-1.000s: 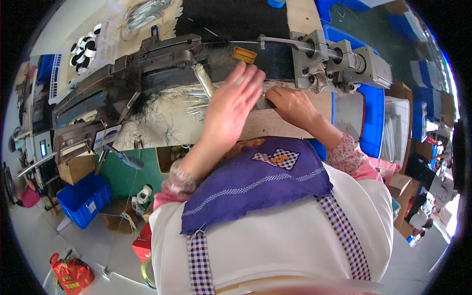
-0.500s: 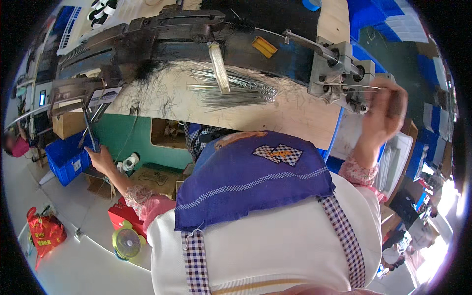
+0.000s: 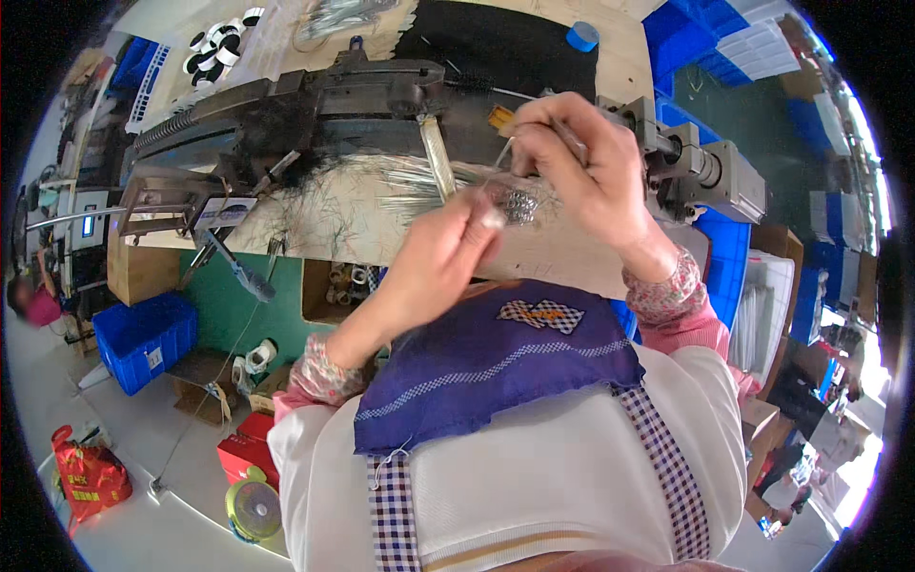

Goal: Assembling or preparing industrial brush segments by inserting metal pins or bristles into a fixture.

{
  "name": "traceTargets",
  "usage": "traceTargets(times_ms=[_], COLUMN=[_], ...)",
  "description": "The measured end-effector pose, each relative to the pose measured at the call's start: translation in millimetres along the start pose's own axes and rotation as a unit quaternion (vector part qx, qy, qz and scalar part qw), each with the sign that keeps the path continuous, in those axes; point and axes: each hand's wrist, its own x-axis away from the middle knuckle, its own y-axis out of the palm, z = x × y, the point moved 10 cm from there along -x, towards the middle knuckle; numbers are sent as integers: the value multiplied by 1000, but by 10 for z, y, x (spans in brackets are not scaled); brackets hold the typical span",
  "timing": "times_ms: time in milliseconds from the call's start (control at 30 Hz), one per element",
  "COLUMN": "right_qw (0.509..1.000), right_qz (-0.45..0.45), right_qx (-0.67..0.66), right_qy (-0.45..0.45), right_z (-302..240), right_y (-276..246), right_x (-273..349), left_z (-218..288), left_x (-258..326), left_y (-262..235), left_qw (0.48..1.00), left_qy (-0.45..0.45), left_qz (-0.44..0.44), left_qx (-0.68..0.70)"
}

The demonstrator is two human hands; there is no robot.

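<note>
Hands meet over the wooden worktop (image 3: 315, 224), near the long dark machine (image 3: 315, 105). Right hand (image 3: 581, 167) has fingers curled, pinching a thin metal rod (image 3: 502, 151). Left hand (image 3: 448, 253), fingers pressed together, nips a small tangle of shiny wire (image 3: 519, 203) beside the loose wire strands (image 3: 419, 181).

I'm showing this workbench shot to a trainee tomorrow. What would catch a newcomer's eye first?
First the two hands meeting at the centre: the left hand pinches a small clear bag of tiny metal parts, while the right hand holds thin wires above it. Behind them a long dark machine spans the wooden bench, with loose silvery wires strewn before it.
</note>
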Motion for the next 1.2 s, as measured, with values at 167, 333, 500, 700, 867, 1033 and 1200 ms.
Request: traceTargets(times_ms=[167,333,500,700,867,1033,1200], right_qw=[939,897,871,889,850,904,915], right_qz=[30,-59,-81,-81,-148,-85,-176], right_qx=[326,411,455,413,504,400,353], right_qy=[-109,-150,-167,-179,-40,-123,-87], right_z=[259,334,388,256,1027,921,577], right_y=[-392,-43,81,56,223,-112,-255], right_x=[-137,-209,-244,-221,-982,-1026,-487], left_z=[-740,-624,-133,-694,-208,-389,-231], left_x=[90,-183,-264,279,-56,-1251,-1437], left_y=[-493,71,-206,-982,-635,-81,21], left_qw=[981,924,724,609,993,998,991], left_qy=[-57,-109,-136,30,-40,-1,58], left_qz=[180,186,96,206,109,31,-26], left_qx=[54,315,669,765,33,-51,-115])
